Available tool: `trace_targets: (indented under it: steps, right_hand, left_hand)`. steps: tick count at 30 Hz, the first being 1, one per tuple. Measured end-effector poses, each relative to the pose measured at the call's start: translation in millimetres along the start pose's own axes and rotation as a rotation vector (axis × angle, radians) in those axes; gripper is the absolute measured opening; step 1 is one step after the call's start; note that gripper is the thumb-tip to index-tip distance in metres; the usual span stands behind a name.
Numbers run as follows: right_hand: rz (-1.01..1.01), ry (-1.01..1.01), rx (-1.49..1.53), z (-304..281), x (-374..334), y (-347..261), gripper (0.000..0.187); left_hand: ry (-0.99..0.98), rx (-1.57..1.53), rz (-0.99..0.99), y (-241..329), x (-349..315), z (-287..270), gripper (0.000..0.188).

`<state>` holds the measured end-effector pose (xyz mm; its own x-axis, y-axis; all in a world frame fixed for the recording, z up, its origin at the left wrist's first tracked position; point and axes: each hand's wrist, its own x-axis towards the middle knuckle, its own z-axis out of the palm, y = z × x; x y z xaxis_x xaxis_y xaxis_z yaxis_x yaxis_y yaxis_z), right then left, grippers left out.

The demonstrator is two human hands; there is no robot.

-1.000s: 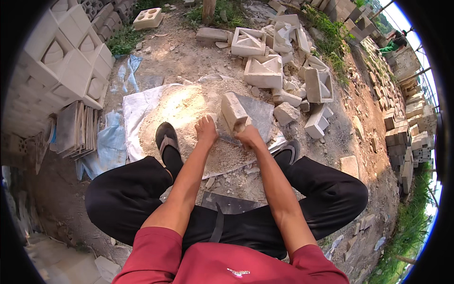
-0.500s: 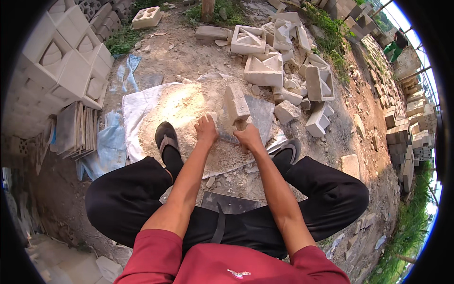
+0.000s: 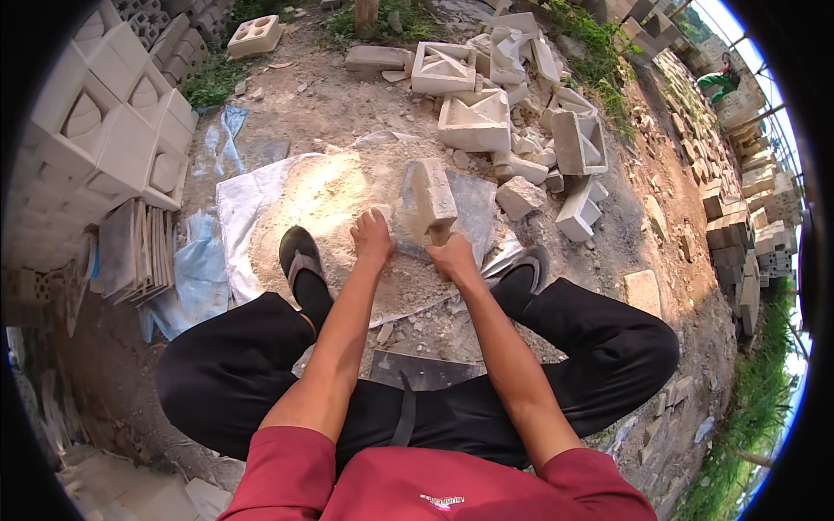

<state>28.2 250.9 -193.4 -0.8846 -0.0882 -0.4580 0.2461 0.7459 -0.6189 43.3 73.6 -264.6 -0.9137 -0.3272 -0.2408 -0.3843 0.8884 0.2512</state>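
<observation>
My right hand (image 3: 453, 257) is wrapped round the short wooden handle of a mallet (image 3: 433, 193) with a long, pale, dusty block for a head. That head is over a flat grey slab (image 3: 474, 201). To its left, my left hand (image 3: 373, 236) has its fingers curled round a small pale chunk of block (image 3: 381, 211), only partly visible past the fingertips. Beneath both hands lies a heap of crushed pale rubble (image 3: 321, 195) on a white woven sheet (image 3: 246, 208). My feet flank the heap.
Broken moulded blocks (image 3: 474, 120) are piled beyond the slab at the right. Stacked pale blocks (image 3: 122, 130) and leaning thin boards (image 3: 135, 252) stand at the left. A dark plate (image 3: 421, 369) lies between my legs. Another person (image 3: 719, 80) is far off at the right.
The whole view has shifted slightly. Both hands keep nearly the same place and grip, and the mallet's head sits a little lower in the picture. The far person has bent over.
</observation>
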Motion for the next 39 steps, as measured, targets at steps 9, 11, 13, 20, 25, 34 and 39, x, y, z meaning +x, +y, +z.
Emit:
trace_targets:
  steps: [9, 11, 13, 20, 25, 34, 39]
  right_hand:
    - [-0.059, -0.04, -0.103, 23.2, -5.0, 2.3, 0.048]
    - [-0.082, 0.116, -0.011, 30.7, -18.0, -3.4, 0.047]
    - [-0.093, 0.243, 0.034, 41.5, -26.8, 0.6, 0.046]
    - [-0.038, -0.068, -0.051, 33.0, 8.4, 11.3, 0.044]
    - [-0.116, 0.147, -0.024, 55.3, 0.4, 28.9, 0.044]
    - [-0.076, 0.005, 0.033, 32.9, -1.3, -11.6, 0.042]
    - [-0.103, 0.032, -0.081, 47.3, -2.4, 16.1, 0.041]
  left_hand:
    - [0.019, -0.029, 0.037, -8.2, -4.8, -2.1, 0.077]
    - [0.003, -0.024, 0.035, -9.8, -0.8, -1.9, 0.077]
    - [0.003, -0.01, 0.018, -10.1, 0.0, 0.0, 0.077]
    - [0.025, -0.006, 0.002, -6.3, 2.7, 1.6, 0.079]
    - [0.06, -0.026, 0.017, 4.5, 0.6, 2.1, 0.069]
    - [0.091, -0.031, 0.01, -8.9, -1.4, 5.4, 0.067]
    - [0.035, -0.047, -0.011, 6.8, 2.4, -4.8, 0.068]
